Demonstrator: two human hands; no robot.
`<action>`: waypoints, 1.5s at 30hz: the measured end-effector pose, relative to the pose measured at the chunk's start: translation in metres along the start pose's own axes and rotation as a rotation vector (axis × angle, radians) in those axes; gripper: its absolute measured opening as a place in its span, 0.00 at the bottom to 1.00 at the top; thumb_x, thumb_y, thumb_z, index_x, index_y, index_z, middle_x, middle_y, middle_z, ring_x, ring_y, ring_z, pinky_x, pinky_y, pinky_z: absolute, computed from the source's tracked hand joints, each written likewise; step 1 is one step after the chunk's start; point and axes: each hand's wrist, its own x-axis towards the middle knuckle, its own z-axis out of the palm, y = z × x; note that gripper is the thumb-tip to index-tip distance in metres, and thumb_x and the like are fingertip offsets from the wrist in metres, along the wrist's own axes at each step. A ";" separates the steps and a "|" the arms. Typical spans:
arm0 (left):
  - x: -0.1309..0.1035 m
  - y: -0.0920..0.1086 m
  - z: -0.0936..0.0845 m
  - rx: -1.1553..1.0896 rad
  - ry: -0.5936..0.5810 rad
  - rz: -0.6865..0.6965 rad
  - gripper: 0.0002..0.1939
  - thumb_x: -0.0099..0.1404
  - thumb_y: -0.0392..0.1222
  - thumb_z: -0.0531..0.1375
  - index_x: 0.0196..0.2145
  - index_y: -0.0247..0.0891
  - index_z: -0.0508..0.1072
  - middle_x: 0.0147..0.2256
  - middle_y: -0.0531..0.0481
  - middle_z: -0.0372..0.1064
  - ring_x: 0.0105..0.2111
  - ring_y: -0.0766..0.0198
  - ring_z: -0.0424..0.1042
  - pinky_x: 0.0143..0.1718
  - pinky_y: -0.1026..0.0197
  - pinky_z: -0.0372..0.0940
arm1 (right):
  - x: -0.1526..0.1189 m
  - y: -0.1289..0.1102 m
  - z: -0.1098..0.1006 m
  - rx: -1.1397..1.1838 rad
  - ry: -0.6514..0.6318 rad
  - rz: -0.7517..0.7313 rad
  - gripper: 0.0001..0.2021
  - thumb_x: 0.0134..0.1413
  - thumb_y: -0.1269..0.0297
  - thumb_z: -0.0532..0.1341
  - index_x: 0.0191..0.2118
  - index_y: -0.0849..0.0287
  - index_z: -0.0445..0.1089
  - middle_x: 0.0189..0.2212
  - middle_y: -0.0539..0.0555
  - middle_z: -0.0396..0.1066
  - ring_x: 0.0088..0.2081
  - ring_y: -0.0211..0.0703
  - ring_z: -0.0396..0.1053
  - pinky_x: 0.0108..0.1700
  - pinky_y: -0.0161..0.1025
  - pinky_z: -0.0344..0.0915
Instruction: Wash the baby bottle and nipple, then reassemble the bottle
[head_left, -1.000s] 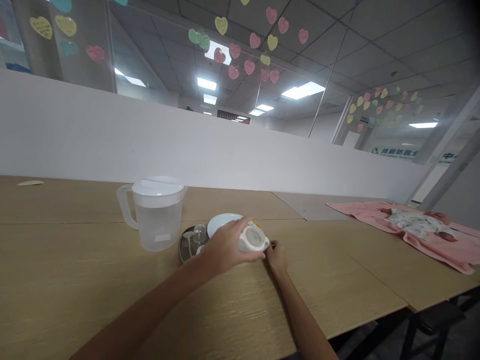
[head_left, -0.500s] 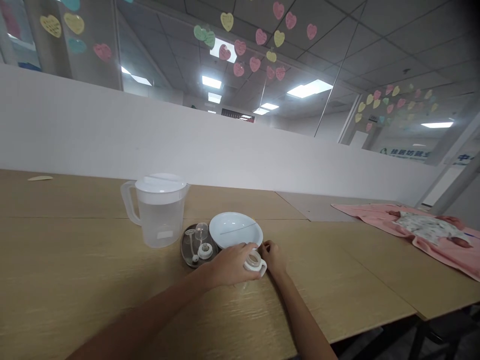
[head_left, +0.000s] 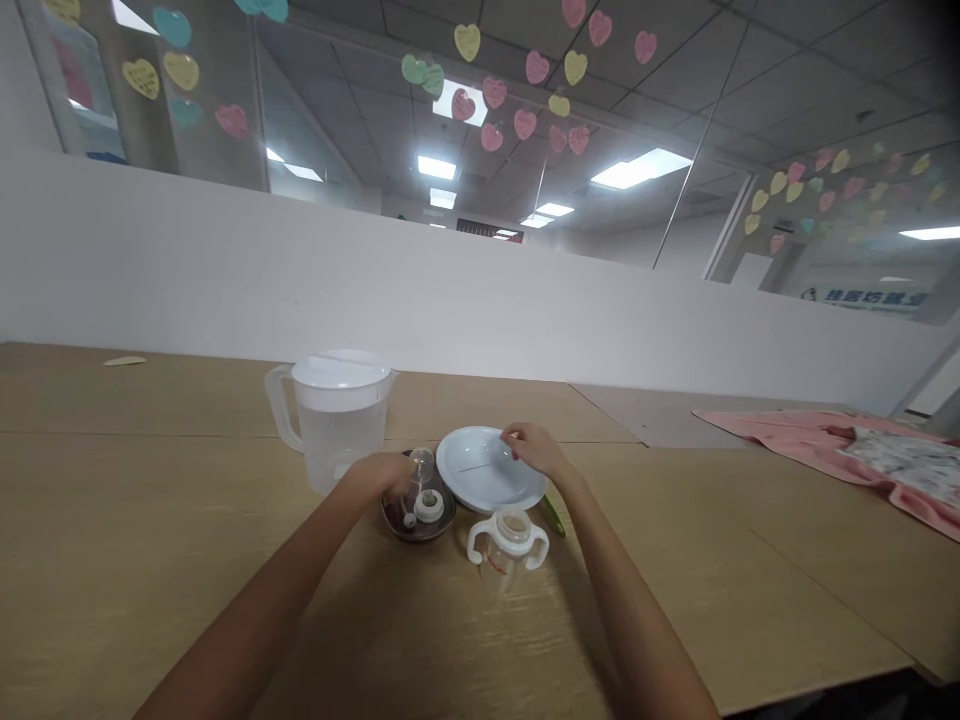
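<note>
Bowl (head_left: 480,487) under R hand (head_left: 534,448), half curled; L hand (head_left: 385,474) @ tray (head_left: 421,537).

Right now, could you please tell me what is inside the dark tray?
The tray holds a clear domed cap, a white ring-shaped piece and a slim piece with a rounded white end. The left hand covers the tray's rear left part, so what lies beneath is hidden.

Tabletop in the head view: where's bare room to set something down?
Bare tabletop shows left of the lidded pitcher and between the right forearm and pink blanket. Crowded: grey tray, white bowl and two-handled baby bottle, with the left hand at the tray, right hand at the bowl.
</note>
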 end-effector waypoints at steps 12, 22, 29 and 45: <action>0.009 -0.009 0.006 -0.156 0.130 0.079 0.06 0.51 0.35 0.57 0.21 0.36 0.74 0.24 0.47 0.74 0.25 0.61 0.70 0.24 0.66 0.58 | 0.029 -0.008 0.019 0.067 -0.229 0.041 0.06 0.42 0.74 0.59 0.18 0.63 0.67 0.17 0.51 0.69 0.18 0.32 0.64 0.19 0.27 0.59; 0.003 -0.005 -0.021 -0.600 0.703 0.300 0.08 0.52 0.35 0.56 0.33 0.37 0.68 0.29 0.52 0.70 0.30 0.65 0.70 0.29 0.67 0.63 | -0.016 -0.061 -0.046 0.778 0.378 -0.354 0.11 0.43 0.61 0.62 0.32 0.58 0.61 0.33 0.54 0.76 0.26 0.35 0.71 0.28 0.33 0.65; 0.012 0.046 -0.005 -1.045 0.706 0.466 0.10 0.57 0.39 0.53 0.34 0.35 0.71 0.33 0.48 0.71 0.35 0.62 0.69 0.37 0.63 0.63 | -0.066 -0.096 -0.067 0.797 0.386 -0.446 0.13 0.42 0.57 0.65 0.33 0.59 0.73 0.33 0.55 0.76 0.31 0.39 0.71 0.31 0.36 0.68; 0.015 0.056 0.008 -1.023 0.615 0.508 0.15 0.67 0.46 0.46 0.35 0.38 0.68 0.38 0.47 0.67 0.41 0.59 0.65 0.45 0.58 0.60 | -0.061 -0.099 -0.049 0.595 0.460 -0.419 0.09 0.40 0.60 0.65 0.27 0.60 0.75 0.28 0.55 0.76 0.30 0.42 0.72 0.36 0.40 0.68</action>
